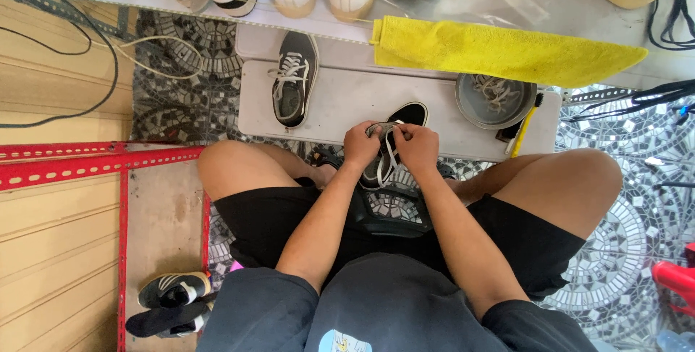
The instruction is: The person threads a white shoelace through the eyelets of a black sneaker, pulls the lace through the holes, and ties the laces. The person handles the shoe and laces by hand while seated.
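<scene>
While pinched: white lace held by left hand and right hand, fingers closed on it
Shoe: black sneaker, at near edge of surface, over lap
Risk: could slide off if tugged; lace may slip an eyelet

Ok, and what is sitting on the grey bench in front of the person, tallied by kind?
Black sneakers: 2, the laced sneaker lying free, the held sneaker under the left hand and right hand
Grey bowl: 1
Yellow-handled brush: 1
Total: 4
</scene>
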